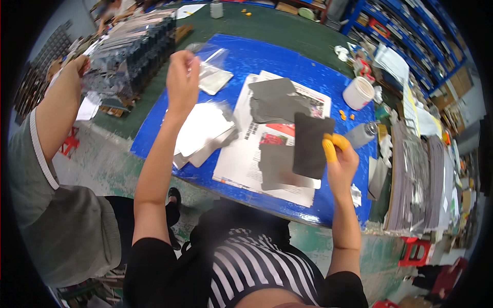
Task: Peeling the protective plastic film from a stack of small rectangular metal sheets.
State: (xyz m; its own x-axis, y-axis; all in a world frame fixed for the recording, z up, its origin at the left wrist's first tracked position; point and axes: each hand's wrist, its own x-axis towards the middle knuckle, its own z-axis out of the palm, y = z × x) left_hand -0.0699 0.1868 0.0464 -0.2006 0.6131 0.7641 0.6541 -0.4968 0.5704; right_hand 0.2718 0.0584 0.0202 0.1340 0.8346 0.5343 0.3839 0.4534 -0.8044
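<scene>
My left hand (pixel 183 84) is raised over the far left of the blue table, its fingers pinched on a clear plastic film (pixel 214 52). Yellow finger covers sit on the thumb and forefinger of my right hand (pixel 343 163). That hand grips a dark grey rectangular plate (pixel 309 138) by its right edge, tilted above the newspaper (pixel 237 159). Beneath it are more dark plates (pixel 280 101) in an uneven pile, and another dark plate (pixel 272 167) nearer me. A pile of bright, pale sheets (pixel 203 128) lies by my left forearm, with a smaller pale stack (pixel 215 81) beyond.
A white tub (pixel 358 93) and a clear bottle (pixel 362 134) stand at the blue table's (pixel 308 64) right side. Stacked grey sheets (pixel 413 177) rise farther right. At left, a co-worker's arm (pixel 59 118) reaches toward a long row of stacked plates (pixel 133 56).
</scene>
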